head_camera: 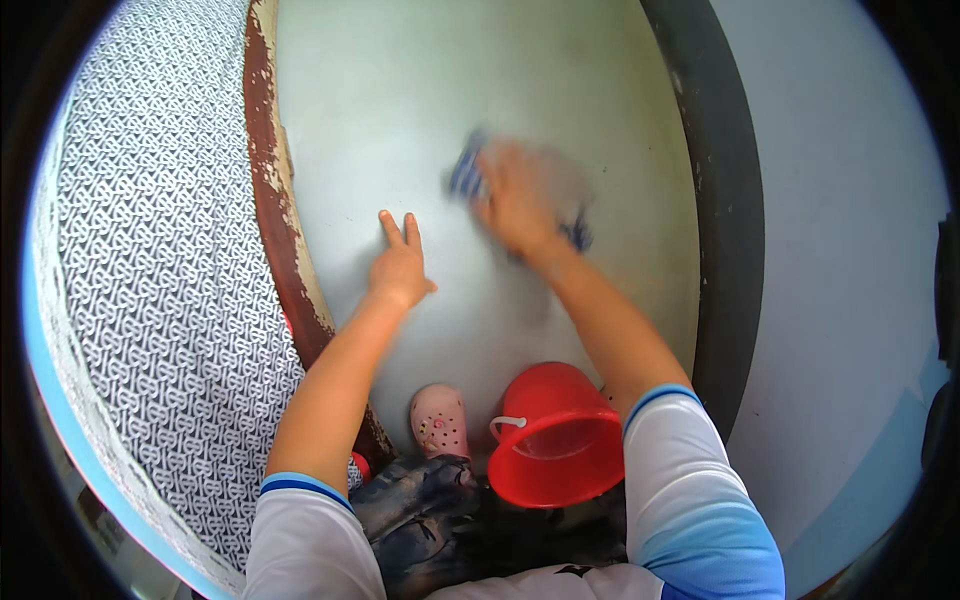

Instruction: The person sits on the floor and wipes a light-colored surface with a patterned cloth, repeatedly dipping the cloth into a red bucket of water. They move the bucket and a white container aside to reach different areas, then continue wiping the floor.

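A blue-and-white striped cloth (pixel 468 174) lies under my right hand (pixel 517 199), which presses it against the smooth pale grey floor (pixel 465 315). Both hand and cloth are blurred, and part of the cloth shows beyond the wrist. To the left, my left hand (pixel 399 262) holds nothing; two fingers point forward, spread apart, near the floor. Whether it bears on the floor I cannot tell. Between my forearms, close to my body, stands a red plastic bucket (pixel 555 442) with a white handle, its open mouth tilted towards me. No water can be made out in it.
A patterned black-and-white sheet (pixel 165 262) covers a bed at left, edged by a worn, chipped brown wooden rail (pixel 274 187). Along the right runs a dark skirting band (pixel 731 225) below a pale blue wall (pixel 832 225). A pink clog (pixel 439 420) is beside the bucket.
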`<state>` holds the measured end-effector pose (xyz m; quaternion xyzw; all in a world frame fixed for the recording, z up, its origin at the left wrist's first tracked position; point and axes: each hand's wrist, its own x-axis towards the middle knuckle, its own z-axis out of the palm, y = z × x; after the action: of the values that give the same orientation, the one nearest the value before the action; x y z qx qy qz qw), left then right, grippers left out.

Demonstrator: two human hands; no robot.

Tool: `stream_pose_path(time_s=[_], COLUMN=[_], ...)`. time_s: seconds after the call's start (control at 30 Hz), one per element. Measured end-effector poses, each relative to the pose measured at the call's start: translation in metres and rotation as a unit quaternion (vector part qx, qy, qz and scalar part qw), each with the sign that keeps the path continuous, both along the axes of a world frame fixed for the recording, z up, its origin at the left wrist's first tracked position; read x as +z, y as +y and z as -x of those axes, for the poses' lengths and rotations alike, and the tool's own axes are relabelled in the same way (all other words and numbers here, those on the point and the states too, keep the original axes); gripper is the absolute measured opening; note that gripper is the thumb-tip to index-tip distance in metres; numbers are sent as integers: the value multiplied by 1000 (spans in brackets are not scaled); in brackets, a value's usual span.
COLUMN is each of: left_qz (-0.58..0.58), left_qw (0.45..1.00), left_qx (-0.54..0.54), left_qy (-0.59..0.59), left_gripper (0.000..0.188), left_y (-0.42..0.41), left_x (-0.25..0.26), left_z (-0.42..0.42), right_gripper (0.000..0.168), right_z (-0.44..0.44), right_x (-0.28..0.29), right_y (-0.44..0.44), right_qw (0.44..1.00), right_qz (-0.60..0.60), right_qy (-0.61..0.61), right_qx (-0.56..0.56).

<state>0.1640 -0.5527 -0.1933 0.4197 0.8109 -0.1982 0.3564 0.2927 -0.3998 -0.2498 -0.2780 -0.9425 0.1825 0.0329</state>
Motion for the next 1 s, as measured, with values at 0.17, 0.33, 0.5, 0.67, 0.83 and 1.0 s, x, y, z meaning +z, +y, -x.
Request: stream_pose_path(time_s=[0.17, 0.33, 0.5, 0.67, 0.83, 1.0], left_qz=[-311, -554, -635, -633, -640, -646], left_qw=[935, 733, 649, 632, 596, 599], left_qx=[172, 374, 383, 390, 429, 426], left_qy=[7, -128, -170, -218, -226, -205], left_gripper=[49, 31, 34, 31, 32, 32], left_y=[-44, -15, 12, 13, 10, 1], left_x=[-15, 37, 108, 104, 103, 110], left_z=[89, 118, 127, 139, 150, 147], right_gripper=[50, 57, 63, 49, 48, 55], right_z=[-126, -65, 129, 173, -6, 73], right_x=[1, -19, -36, -7, -6, -17], right_y=[-58, 62, 45, -126, -201, -103], right_qw=[929, 988, 989, 976, 846, 942], right_qz=[53, -119, -108, -70, 84, 83], right_qy=[-12, -6, -8, -18, 6, 63], right_qx=[365, -96, -104, 207, 526, 318])
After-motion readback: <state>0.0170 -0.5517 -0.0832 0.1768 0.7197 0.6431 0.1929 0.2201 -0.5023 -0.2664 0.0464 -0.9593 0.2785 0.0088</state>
